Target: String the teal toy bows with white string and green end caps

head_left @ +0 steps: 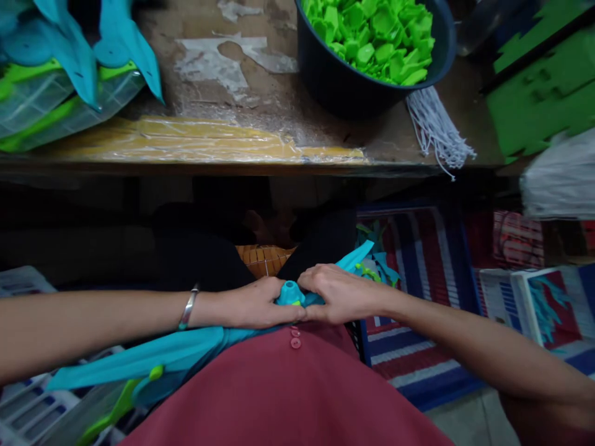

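At my waist, in front of the maroon shirt, I hold a turquoise plastic piece [289,293] with a round, hollow-looking knob and a bit of lime green. My left hand [251,305], with a silver bangle at the wrist, presses on it from the left. My right hand [341,292] closes on it from the other side, the two thumbs nearly meeting below the knob. Long turquoise arms stick out past both hands: a broad one [186,350] under my left forearm and a pointed one [356,255] beyond my right hand. The palms hide how these parts join.
A dark tub [357,99] of lime-green plastic pieces [372,37] stands on the worn table [260,105]. White strings [437,127] hang beside it. Turquoise-and-green clear-bodied assemblies [69,68] lie at the left. Striped woven material [418,266] and a white-rimmed box [553,310] are lower right.
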`<state>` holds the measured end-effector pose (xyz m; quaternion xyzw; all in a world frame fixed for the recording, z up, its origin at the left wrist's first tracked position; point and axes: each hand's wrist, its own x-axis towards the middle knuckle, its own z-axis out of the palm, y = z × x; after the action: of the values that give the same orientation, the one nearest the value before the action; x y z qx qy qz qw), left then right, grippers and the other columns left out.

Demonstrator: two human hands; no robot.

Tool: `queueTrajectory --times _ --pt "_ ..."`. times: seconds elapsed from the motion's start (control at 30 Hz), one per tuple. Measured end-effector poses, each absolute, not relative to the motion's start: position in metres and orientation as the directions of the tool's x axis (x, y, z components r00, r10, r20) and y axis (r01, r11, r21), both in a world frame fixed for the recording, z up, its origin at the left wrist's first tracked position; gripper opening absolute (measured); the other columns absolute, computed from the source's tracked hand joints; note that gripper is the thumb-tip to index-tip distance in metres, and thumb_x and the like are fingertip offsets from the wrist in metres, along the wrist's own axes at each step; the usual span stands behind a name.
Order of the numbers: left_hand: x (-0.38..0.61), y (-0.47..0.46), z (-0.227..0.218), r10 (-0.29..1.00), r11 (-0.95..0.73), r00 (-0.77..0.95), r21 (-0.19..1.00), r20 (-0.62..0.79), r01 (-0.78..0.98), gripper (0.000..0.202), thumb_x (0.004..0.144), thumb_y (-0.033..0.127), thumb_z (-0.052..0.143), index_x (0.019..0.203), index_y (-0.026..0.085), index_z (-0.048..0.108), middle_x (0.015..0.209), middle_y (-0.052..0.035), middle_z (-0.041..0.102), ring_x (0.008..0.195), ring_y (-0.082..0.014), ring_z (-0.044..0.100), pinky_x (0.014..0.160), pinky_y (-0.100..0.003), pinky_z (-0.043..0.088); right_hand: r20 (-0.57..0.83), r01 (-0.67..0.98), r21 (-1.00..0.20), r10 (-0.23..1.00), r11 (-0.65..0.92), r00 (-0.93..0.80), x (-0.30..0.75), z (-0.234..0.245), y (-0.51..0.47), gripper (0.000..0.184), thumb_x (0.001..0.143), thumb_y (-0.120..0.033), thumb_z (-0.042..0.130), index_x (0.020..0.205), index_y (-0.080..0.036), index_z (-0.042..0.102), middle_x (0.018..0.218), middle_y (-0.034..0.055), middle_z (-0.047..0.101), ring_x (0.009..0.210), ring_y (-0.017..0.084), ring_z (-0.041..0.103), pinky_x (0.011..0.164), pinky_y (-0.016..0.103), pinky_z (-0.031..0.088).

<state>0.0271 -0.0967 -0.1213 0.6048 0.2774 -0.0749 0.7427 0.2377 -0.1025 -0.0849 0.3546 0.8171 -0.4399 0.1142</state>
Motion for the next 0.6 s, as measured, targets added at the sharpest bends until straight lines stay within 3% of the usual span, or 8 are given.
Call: queueTrajectory --times 0.23,0.43,0.5,0.6 --pt "0.031 -0.112 -0.134 0.279 0.229 0.874 0.911 -0.398 0.342 0.035 0.092 0.038 0.056 0.066 0.017 0.044 0.064 0.0046 0.041 0.061 -0.0100 0.036 0.057 -0.023 0.033 -0.512 0.732 -0.545 0.529 0.409 -0.677 0.231 -0.078 -0.125 0.025 0.092 -0.037 0.065 0.093 -0.012 0.066 0.094 0.0115 0.071 0.087 0.024 0.064 0.082 0.036 0.044" --pt "0.028 -0.108 -0.133 0.219 0.228 0.896 0.913 -0.387 0.339 0.036 0.095 0.046 0.057 0.075 0.016 0.052 0.074 0.0025 0.049 0.069 -0.0114 0.041 0.063 -0.024 0.038 -0.505 0.751 -0.500 0.560 0.431 -0.657 0.233 -0.070 -0.129 0.023 0.090 -0.033 0.068 0.095 -0.011 0.067 0.094 0.0104 0.072 0.088 0.023 0.064 0.083 0.036 0.044" --pt "0.024 -0.101 -0.129 0.194 0.320 0.879 0.875 -0.436 0.364 0.037 0.089 0.052 0.067 0.087 0.016 0.057 0.083 0.0007 0.055 0.077 -0.0136 0.048 0.068 -0.024 0.042 -0.445 0.740 -0.467 0.594 0.484 -0.670 0.237 -0.066 -0.129 0.023 0.090 -0.035 0.067 0.092 -0.012 0.067 0.090 0.0085 0.071 0.085 0.022 0.063 0.081 0.036 0.044" --pt "0.016 -0.089 -0.123 0.070 0.610 0.891 0.726 -0.449 0.318 0.054 0.082 0.058 0.073 0.115 0.018 0.057 0.091 -0.0030 0.063 0.081 -0.0170 0.059 0.069 -0.026 0.048 -0.265 0.711 -0.361 0.665 0.603 -0.698 0.245 -0.063 -0.130 0.028 0.096 -0.039 0.061 0.090 -0.013 0.067 0.086 0.0084 0.069 0.083 0.024 0.060 0.078 0.038 0.043"
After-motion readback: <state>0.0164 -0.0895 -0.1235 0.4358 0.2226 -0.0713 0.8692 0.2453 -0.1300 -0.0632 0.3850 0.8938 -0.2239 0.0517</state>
